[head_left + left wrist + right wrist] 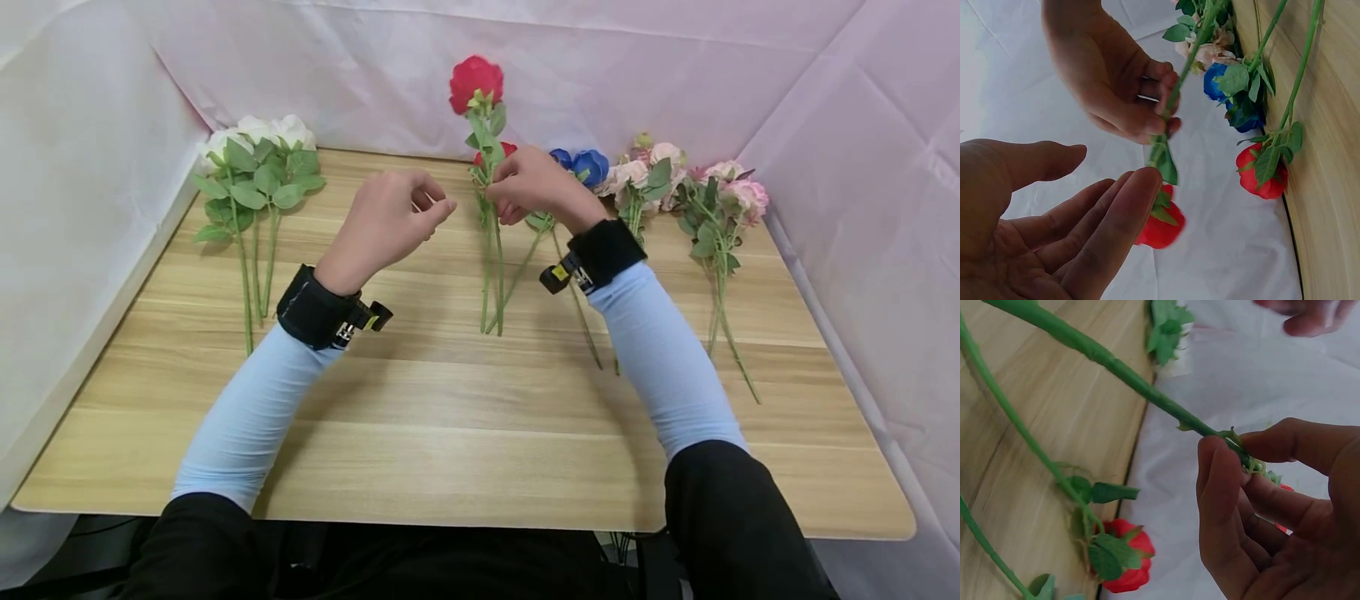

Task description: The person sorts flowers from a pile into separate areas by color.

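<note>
My right hand (534,187) pinches the stem of a red rose (476,82) between thumb and fingertips, just under its leaves; bloom raised upright above the table's far edge, stem foot down on the wooden table (450,433). My left hand (390,218) hovers just beside the stem, fingers loosely curled, holding nothing, not touching it. A second red rose (1262,176) lies flat behind my right hand, near the far edge. Blue roses (581,163) lie just right of it. Pink roses (693,196) occupy the far right corner. White roses (255,158) lie at the far left corner, stems pointing toward me. Pale cloth (862,167) backs the table.
</note>
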